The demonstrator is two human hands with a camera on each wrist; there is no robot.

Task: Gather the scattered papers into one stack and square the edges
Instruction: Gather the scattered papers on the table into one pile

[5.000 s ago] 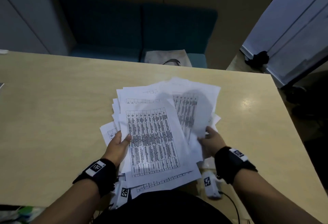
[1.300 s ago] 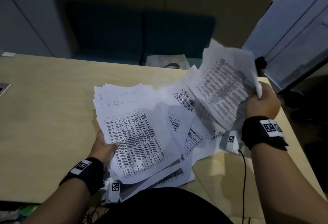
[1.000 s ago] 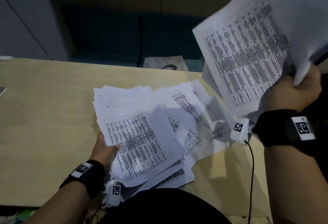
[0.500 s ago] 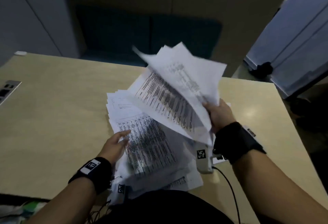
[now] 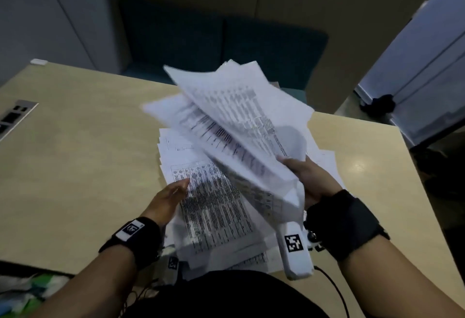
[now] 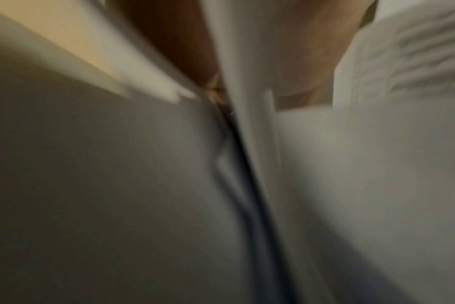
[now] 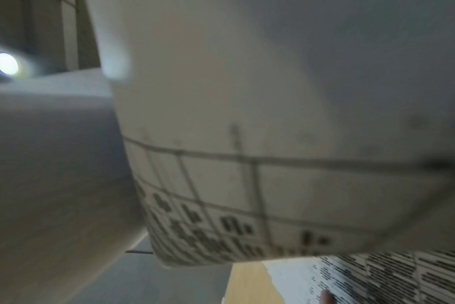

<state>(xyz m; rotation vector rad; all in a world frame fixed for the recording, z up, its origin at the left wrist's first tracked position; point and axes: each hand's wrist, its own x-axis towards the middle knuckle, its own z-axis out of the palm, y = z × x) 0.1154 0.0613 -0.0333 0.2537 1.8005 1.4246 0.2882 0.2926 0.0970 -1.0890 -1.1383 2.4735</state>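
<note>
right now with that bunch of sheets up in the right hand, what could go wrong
1. The right hand grips the lifted sheets at one corner only; they fan apart, so some may slide out.
2. The pile on the table overhangs the near edge of the table; a nudge could tip low sheets off.
3. The left hand rests on the pile only at its left side, so the landing bunch may skew it.

We note thin matt white papers [image 5: 216,207], printed; desk [image 5: 75,166] of pale wood-look laminate, smooth, faint sheen; dark cloth wrist straps [image 5: 344,224]; upholstered teal bench [image 5: 226,43], upper centre.
</note>
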